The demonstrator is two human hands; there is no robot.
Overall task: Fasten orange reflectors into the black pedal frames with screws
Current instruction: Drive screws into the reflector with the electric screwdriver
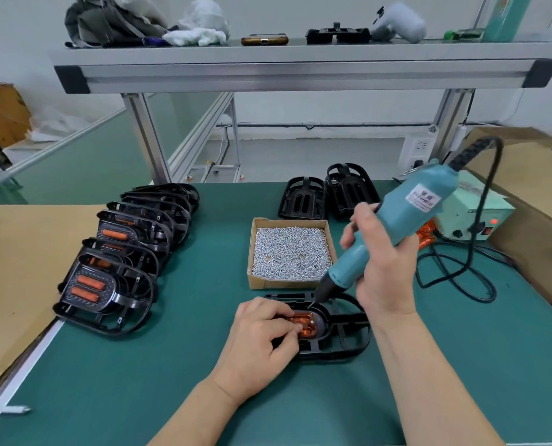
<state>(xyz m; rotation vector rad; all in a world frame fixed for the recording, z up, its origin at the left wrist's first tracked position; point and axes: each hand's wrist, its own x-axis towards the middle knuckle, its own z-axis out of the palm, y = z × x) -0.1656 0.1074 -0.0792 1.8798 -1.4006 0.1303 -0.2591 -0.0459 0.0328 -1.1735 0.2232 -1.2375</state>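
With left hand (261,339), pinches orange reflector (307,324) seated in black pedal frame (348,344) on green mat (139,381); with right hand (387,272), grips teal electric screwdriver (409,214), bit at reflector's far edge, near box of screws (289,252).

Orange reflector (304,322) in black pedal frame (339,336)

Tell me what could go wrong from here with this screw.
1. The screwdriver leans steeply over the reflector, so its bit may skid off.
2. The left hand pinches the reflector close beside the bit; a slip could jab it.
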